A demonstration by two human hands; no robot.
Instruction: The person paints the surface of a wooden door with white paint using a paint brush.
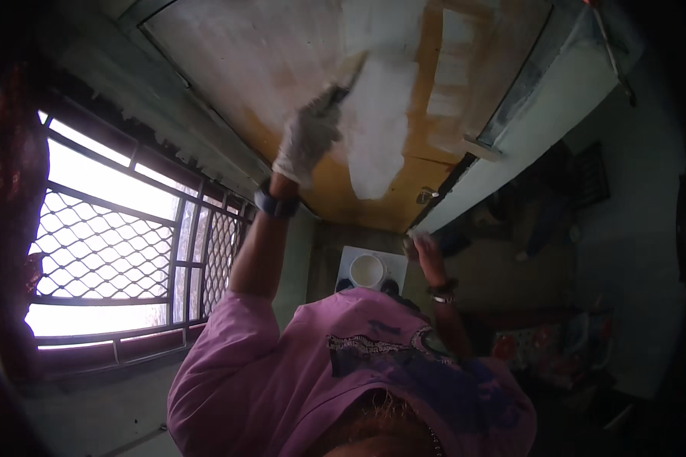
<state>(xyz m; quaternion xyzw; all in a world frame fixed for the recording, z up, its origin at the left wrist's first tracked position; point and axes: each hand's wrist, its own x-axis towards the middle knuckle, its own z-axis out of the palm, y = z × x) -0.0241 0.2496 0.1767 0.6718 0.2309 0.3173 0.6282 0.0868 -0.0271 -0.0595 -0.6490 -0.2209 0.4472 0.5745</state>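
Observation:
My left hand (310, 139), in a whitish work glove, is raised and closed around a paintbrush (348, 72). The brush is blurred and lies against a door (358, 212) with an orange-brown surface. Broad patches of wet-looking white paint (377, 133) cover much of it. My right hand (428, 251) is low, beside the door's bottom right edge. Its fingers are small and dim, so their grip is unclear. Below the door, a round container of white paint (367, 270) sits on a pale square surface (399, 264), in front of my body.
A bright window with a diamond grille (107, 244) lies at the left. A metal latch (427, 196) sits near the door's corner. A pale frame (541, 129) runs along the right side of the door. Dim clutter (541, 343) stands at the lower right.

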